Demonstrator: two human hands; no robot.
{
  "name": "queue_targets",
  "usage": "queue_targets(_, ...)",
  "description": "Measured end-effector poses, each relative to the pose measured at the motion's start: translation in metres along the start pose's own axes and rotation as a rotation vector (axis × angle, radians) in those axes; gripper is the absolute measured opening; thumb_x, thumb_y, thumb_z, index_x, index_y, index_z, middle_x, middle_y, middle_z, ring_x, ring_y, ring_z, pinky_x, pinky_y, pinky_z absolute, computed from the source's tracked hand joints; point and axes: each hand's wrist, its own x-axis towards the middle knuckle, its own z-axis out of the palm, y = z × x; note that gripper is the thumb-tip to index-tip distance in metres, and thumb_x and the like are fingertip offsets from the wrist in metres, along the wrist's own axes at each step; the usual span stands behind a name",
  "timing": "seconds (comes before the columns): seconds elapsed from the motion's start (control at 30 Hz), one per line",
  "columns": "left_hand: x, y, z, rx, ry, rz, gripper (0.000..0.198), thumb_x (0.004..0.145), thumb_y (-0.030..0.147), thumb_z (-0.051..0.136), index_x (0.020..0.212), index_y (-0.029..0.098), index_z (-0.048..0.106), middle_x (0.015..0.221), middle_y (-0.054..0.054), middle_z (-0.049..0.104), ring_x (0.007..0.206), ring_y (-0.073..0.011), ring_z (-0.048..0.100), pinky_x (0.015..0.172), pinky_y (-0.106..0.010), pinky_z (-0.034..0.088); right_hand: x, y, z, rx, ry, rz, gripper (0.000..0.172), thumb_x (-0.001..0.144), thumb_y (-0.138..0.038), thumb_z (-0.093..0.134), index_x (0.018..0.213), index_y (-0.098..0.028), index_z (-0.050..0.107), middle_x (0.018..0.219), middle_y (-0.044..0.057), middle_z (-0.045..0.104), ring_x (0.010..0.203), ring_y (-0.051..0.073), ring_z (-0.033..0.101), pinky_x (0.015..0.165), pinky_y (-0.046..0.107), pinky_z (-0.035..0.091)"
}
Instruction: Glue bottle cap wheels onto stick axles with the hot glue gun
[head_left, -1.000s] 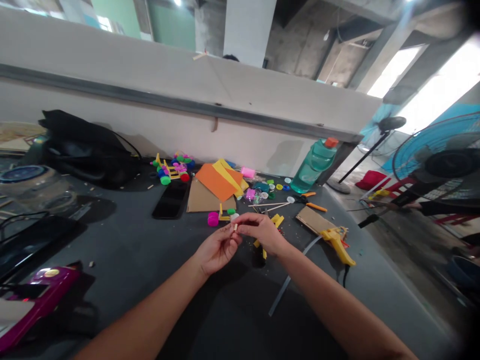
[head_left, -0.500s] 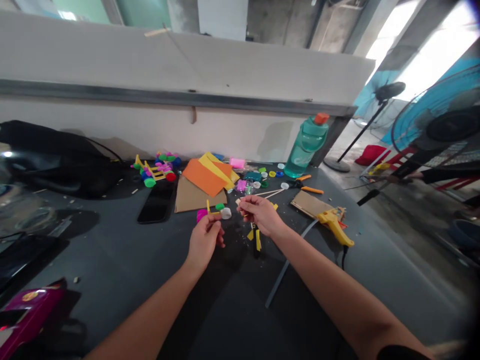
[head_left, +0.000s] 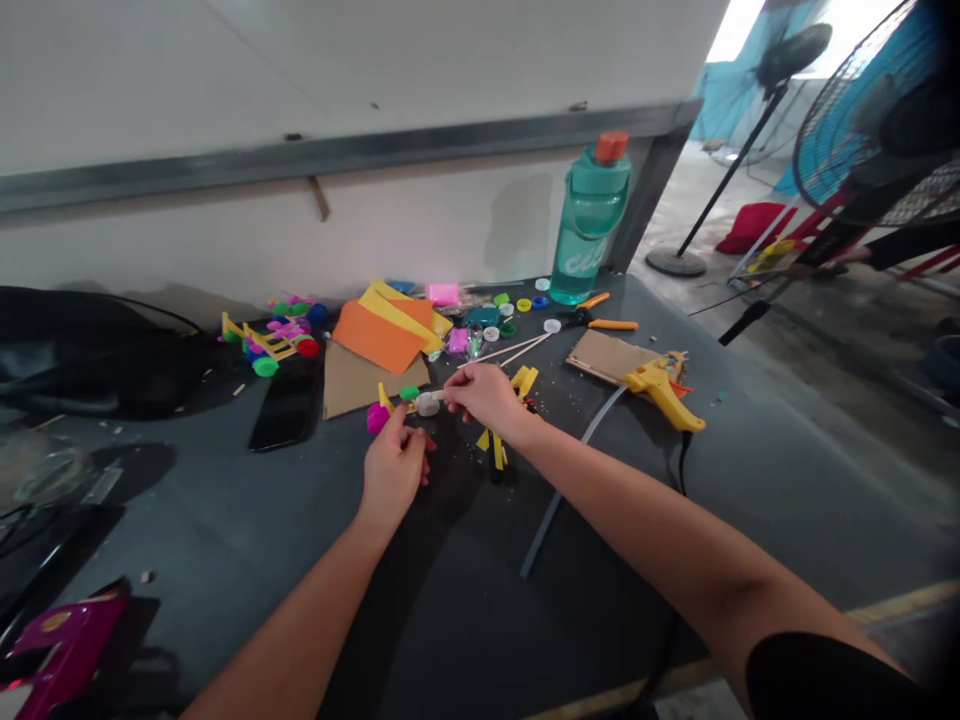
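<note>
In the head view my left hand (head_left: 392, 465) is closed on a small toy car with a yellow frame (head_left: 385, 397). Bottle caps serve as its wheels: a magenta cap (head_left: 377, 417), a green cap (head_left: 409, 393) and a white cap (head_left: 427, 405). My right hand (head_left: 489, 400) pinches a short pale wooden stick (head_left: 440, 396), whose tip reaches the white cap; I cannot tell whether they touch. Yellow strips (head_left: 495, 448) lie beside a black tool below my right wrist.
A yellow glue gun (head_left: 664, 392) with a long glue stick (head_left: 551, 525) lies right, by cardboard (head_left: 611, 358). Behind are a teal bottle (head_left: 589, 225), orange-handled pliers (head_left: 611, 324), loose caps and orange sheets (head_left: 381, 335). A finished-looking toy car (head_left: 274, 345) and black phone (head_left: 285, 410) sit left.
My right hand has moved left, bringing the wooden stick to the toy car's white cap. The left hand keeps hold of the car. The camera view has tilted down.
</note>
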Motion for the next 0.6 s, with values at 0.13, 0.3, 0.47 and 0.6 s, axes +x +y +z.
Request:
queue_targets(0.13,0.0019,-0.0002,-0.0003,0.020,-0.026,0.010,0.057,0.079,0.024,0.046,0.135,0.020,0.035,0.065,0.003,0.057,0.039,-0.0072,0.047,0.033,-0.016,0.039,0.0016,0.0044,0.0055,-0.058,0.011,-0.039,0.003,0.068,-0.014,0.061,0.067,-0.017,0.059,0.054,-0.001,0.062,0.042,0.009,0.055,0.034,0.016,0.039)
queue_targets(0.3,0.0021,0.0008,-0.0007,0.034,-0.051,0.016,0.051,0.077,0.024,0.046,0.128,0.020,0.042,0.063,0.005,0.056,0.039,-0.0075,0.047,0.033,-0.016,0.040,0.0010,0.0071,0.0081,-0.058,0.010,-0.046,0.001,0.071,-0.016,0.059,0.071,-0.016,0.060,0.057,0.000,0.063,0.040,0.007,0.054,0.036,0.016,0.040)
queue_targets(0.47,0.0013,0.0013,-0.0005,0.041,-0.053,0.017,0.047,0.077,0.028,0.047,0.124,0.019,0.045,0.063,0.004,0.056,0.040,-0.0078,0.047,0.034,-0.016,0.040,-0.0004,0.0089,0.0087,-0.045,0.011,-0.065,0.002,0.071,-0.017,0.061,0.071,-0.015,0.061,0.054,-0.001,0.061,0.038,0.007,0.053,0.035,0.015,0.039)
queue_targets(0.6,0.0009,0.0017,-0.0004,0.056,-0.057,0.022,0.047,0.077,0.028,0.047,0.123,0.018,0.046,0.063,0.003,0.056,0.040,-0.0081,0.047,0.034,-0.017,0.041,-0.0011,0.0086,0.0093,-0.040,0.017,-0.068,0.001,0.070,-0.016,0.060,0.070,-0.016,0.061,0.053,-0.002,0.062,0.038,0.007,0.053,0.035,0.014,0.039)
